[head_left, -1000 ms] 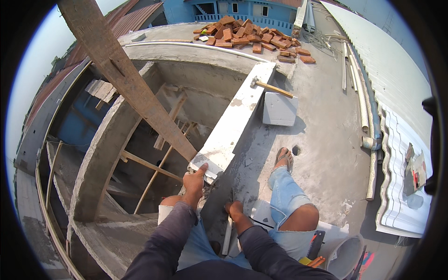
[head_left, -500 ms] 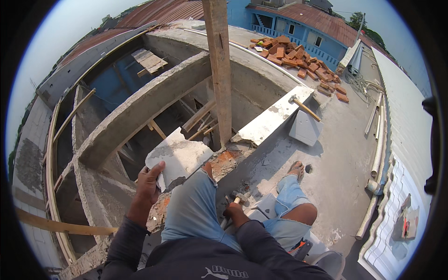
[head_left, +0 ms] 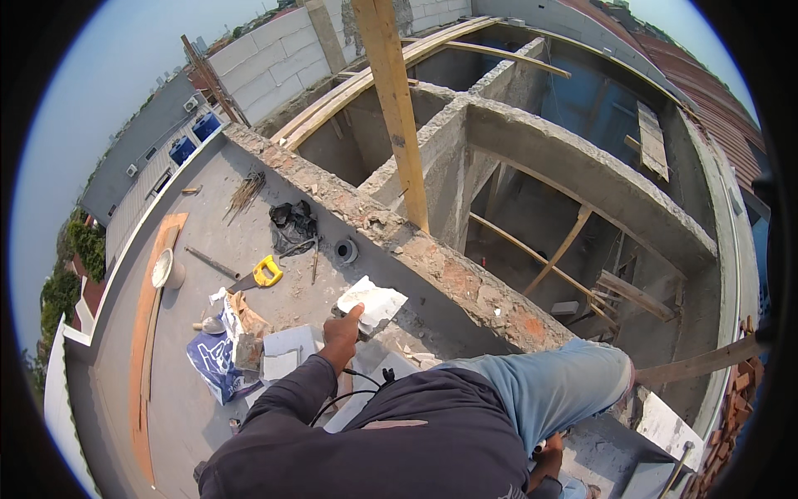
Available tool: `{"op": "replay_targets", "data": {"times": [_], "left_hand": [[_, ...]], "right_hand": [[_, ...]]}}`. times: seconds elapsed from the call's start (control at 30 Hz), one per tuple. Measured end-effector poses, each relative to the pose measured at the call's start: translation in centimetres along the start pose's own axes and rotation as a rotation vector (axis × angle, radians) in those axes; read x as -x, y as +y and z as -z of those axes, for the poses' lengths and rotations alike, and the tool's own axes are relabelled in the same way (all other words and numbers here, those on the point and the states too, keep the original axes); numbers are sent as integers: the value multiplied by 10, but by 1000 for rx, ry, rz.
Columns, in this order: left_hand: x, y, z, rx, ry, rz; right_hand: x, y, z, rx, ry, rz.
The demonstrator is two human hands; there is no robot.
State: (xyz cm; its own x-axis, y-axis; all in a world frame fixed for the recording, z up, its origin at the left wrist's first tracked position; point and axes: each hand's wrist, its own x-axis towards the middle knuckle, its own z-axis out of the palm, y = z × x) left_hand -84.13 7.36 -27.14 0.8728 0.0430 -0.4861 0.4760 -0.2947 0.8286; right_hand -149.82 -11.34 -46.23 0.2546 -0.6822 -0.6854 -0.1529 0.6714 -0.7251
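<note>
My left hand [head_left: 339,339] grips a broken piece of white lightweight block [head_left: 378,301], thumb on its top, above the grey floor beside the rough wall top [head_left: 465,287]. White block pieces [head_left: 287,341] lie to the left of my forearm. Low at the right, beyond my bent knee, my right hand [head_left: 547,457] is closed around a hammer, mostly hidden by the fingers and my leg. A second hammer [head_left: 677,467] rests by a white slab [head_left: 667,428] at the lower right.
An upright wooden post [head_left: 392,116] stands ahead. Deep openings lie between concrete beams [head_left: 582,158]. On the left floor are a yellow-handled saw [head_left: 266,272], a pale bucket [head_left: 169,270], a black plastic bag [head_left: 293,226], a pipe opening [head_left: 346,251], a blue-white sack [head_left: 220,366] and planks [head_left: 150,333].
My view and body have turned left. The block piece in my left hand has moved from the wall top to over the floor on the left. My right hand keeps its grip.
</note>
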Motion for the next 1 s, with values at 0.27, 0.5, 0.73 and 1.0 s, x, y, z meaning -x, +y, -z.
{"op": "replay_targets", "data": {"times": [0.27,0.5,0.73,1.0], "left_hand": [[-76,45,145,8,788,182],[-123,-2,202,446,548,205],[-43,27,-53,20,-311,-163],[191,99,-275,-297,-1295,-844]], "right_hand": [[21,-57,-25,-533,268,-502],[44,-54,-22,-624,304,-449],[60,-54,-22,-1049,359,-321],[85,-84,-18,-1386,705,42]]}}
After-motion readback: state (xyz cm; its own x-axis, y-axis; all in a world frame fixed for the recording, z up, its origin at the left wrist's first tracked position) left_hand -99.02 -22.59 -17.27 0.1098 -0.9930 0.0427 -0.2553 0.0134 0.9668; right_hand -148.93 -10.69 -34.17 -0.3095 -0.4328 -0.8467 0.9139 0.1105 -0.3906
